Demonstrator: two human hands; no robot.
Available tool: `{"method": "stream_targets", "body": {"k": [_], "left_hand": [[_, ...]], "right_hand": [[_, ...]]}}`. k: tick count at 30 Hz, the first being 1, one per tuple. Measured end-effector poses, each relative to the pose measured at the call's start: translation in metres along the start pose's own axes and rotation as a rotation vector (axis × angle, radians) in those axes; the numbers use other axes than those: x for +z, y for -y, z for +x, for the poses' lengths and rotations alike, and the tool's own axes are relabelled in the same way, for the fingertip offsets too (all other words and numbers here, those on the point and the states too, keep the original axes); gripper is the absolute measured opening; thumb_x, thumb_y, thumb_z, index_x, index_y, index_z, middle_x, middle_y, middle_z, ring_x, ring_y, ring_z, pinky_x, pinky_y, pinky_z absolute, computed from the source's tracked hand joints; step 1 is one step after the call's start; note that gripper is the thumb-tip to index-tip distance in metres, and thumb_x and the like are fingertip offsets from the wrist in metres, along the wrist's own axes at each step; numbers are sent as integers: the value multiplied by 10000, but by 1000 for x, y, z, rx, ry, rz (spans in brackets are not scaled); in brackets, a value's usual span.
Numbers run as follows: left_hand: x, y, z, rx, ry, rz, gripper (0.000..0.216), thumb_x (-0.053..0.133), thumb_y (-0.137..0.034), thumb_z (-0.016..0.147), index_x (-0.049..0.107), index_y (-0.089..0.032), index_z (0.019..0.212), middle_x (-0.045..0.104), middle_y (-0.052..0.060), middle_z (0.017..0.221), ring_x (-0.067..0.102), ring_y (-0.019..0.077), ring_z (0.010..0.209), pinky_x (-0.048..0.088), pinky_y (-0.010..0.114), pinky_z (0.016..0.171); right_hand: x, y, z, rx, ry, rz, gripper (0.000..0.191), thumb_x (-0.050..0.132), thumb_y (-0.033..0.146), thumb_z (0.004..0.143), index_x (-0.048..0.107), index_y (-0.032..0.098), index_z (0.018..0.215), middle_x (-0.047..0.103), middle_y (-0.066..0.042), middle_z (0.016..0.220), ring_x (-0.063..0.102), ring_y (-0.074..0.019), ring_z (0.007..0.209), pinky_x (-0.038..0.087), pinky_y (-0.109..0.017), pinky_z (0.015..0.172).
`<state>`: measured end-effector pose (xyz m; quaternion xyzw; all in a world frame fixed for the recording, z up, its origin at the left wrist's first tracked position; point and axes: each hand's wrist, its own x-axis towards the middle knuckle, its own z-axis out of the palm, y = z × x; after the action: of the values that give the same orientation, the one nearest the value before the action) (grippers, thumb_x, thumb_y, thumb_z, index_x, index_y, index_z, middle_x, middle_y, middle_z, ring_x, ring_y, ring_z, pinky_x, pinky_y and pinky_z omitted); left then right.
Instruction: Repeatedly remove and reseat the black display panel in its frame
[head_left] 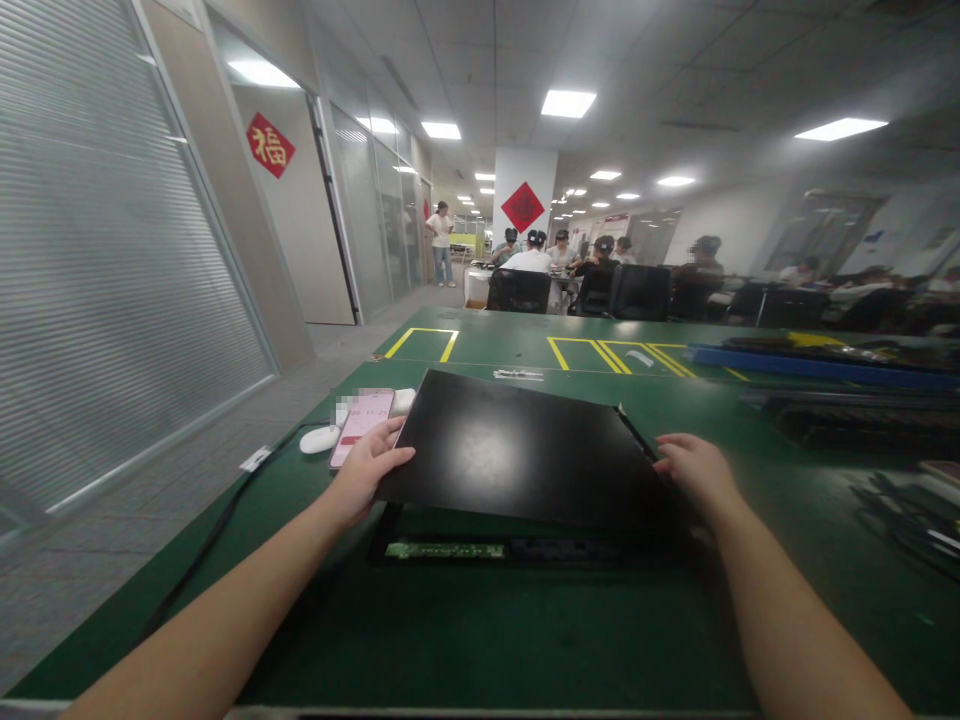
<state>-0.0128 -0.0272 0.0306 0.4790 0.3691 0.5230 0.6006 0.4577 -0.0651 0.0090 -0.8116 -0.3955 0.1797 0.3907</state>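
A glossy black screen panel (pixel 510 450) is held tilted above the green table, its surface catching a bright reflection. My left hand (pixel 367 470) grips its left edge, thumb on top and fingers beyond the side. At the right edge, my right hand (pixel 697 475) has its fingertips closed on the panel's rim, where a thin dark strip (pixel 634 430) runs along the side. Below the panel's near edge lies a dark frame (pixel 570 552) holding a narrow green circuit board (pixel 446 551); the panel hides the rest of it.
Behind my left hand lie a pink-screened phone (pixel 364 425) and a white rounded object (pixel 319 440). A black cable (pixel 217 530) crosses the table's left side. Blue-edged trays (pixel 810 366), dark parts and coiled cables (pixel 907 520) occupy the right. Several people sit at tables farther back.
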Motion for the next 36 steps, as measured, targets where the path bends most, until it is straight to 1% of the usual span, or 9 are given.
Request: {"method": "stream_targets", "body": {"k": [3,6,11,15,22,29,36], "left_hand": [[0,7,2,-14,13,-4,673,861,-228,596,594,-153,1208,770,113,1043,738,308,957,603,370,783],[0,11,4,-19,21,-12,660,869,-228,592,605,-146,1191,768,122,1053,735,315,965,596,376,793],[0,10,1,-69,46,2,662,861,-221,646,579,-143,1240,767,120,1066,737,294,967,584,360,814],[3,9,0,-87,54,-10,676,868,-218,637,562,-143,1235,769,115,1067,736,282,973,579,334,801],[4,10,1,-94,55,-12,696,885,-220,595,565,-139,1208,773,112,1054,729,297,1002,566,350,835],[4,11,1,-106,63,0,689,877,-225,613,556,-148,1217,769,111,1072,723,294,1022,562,351,853],[6,11,1,-112,65,15,654,884,-247,601,574,-164,1170,767,108,1077,715,300,1041,567,347,845]], "right_hand": [[-3,0,1,-2,-20,-97,379,554,316,759,693,190,1088,734,-54,704,643,-198,621,429,-299,583],[-5,1,0,0,-21,-144,382,547,318,763,696,193,1091,742,-59,730,660,-211,674,430,-302,604],[-6,0,0,0,-20,-178,369,539,316,773,697,210,1088,746,-50,751,671,-215,716,423,-298,610],[-6,2,-2,-6,-15,-194,368,538,301,774,699,202,1089,747,-51,756,675,-214,741,427,-298,627],[-7,5,-3,0,-13,-234,377,536,296,772,705,197,1094,751,-57,780,679,-221,777,422,-299,623],[-6,7,-6,-37,-24,-270,353,541,290,772,721,198,1062,750,-61,783,680,-219,755,422,-295,607],[-6,13,-10,-40,-6,-370,351,516,290,788,725,237,1065,752,-43,814,673,-242,846,437,-316,652]]}}
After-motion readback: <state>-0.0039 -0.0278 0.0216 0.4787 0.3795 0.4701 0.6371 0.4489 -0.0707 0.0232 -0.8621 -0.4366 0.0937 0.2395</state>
